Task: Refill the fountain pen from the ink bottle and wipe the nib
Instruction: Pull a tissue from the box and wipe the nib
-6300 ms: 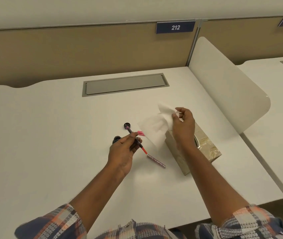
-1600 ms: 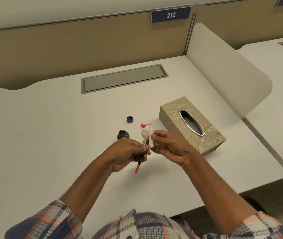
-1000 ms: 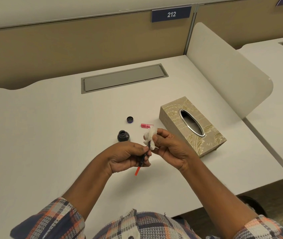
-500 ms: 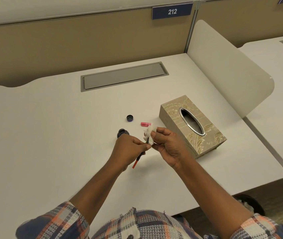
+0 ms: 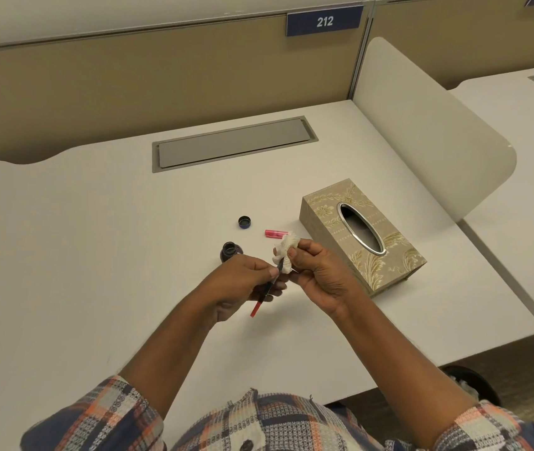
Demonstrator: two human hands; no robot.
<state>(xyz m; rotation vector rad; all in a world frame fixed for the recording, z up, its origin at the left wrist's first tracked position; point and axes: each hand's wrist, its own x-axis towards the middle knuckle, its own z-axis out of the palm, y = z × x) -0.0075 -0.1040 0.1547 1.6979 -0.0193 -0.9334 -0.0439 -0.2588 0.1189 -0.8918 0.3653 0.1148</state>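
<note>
My left hand [image 5: 242, 281] grips the thin pen [image 5: 260, 301], whose red rear end sticks out below my fingers. The nib end points up into a crumpled white tissue [image 5: 285, 252], which my right hand [image 5: 317, 271] pinches around it, so the nib is hidden. The open dark ink bottle [image 5: 229, 250] stands on the white desk [image 5: 96, 255] just beyond my left hand. Its cap [image 5: 245, 222] lies further back. A pink pen part [image 5: 273, 234] lies beside the tissue.
A gold patterned tissue box [image 5: 361, 232] with an oval opening stands right of my right hand. A grey cable hatch [image 5: 233, 143] is set into the desk at the back. A curved white divider [image 5: 428, 125] closes the right side.
Six seconds ago my right hand was pulling a flat tissue from the box. Now the tissue is bunched around the nib; in the last second both hands shifted only slightly.
</note>
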